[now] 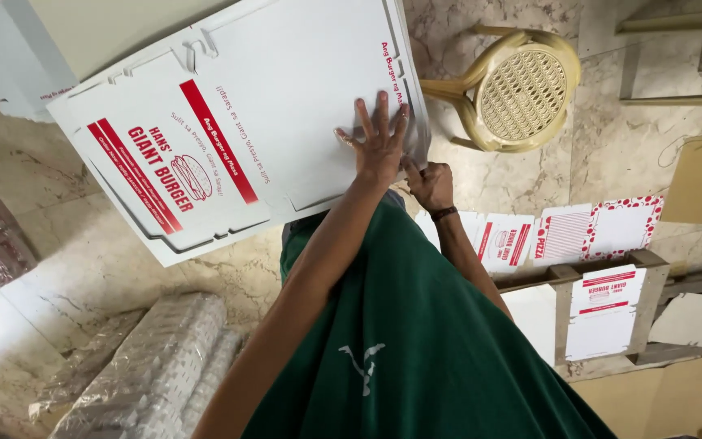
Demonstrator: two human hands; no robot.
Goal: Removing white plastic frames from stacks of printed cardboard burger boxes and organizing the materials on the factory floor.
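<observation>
Flat white box blank (237,122) with red print and die-cut flaps, left hand (379,146) spread flat on it, right hand (431,185) pinching its edge

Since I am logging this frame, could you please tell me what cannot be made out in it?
- Head view: the flat white box blank is cut off by the top edge.
- The right hand grips the blank's edge; its fingertips are hidden behind the card.
- The underside of the blank is hidden beneath the flat left hand.
- The plastic-wrapped bundles run off the bottom edge, contents blurred.
</observation>
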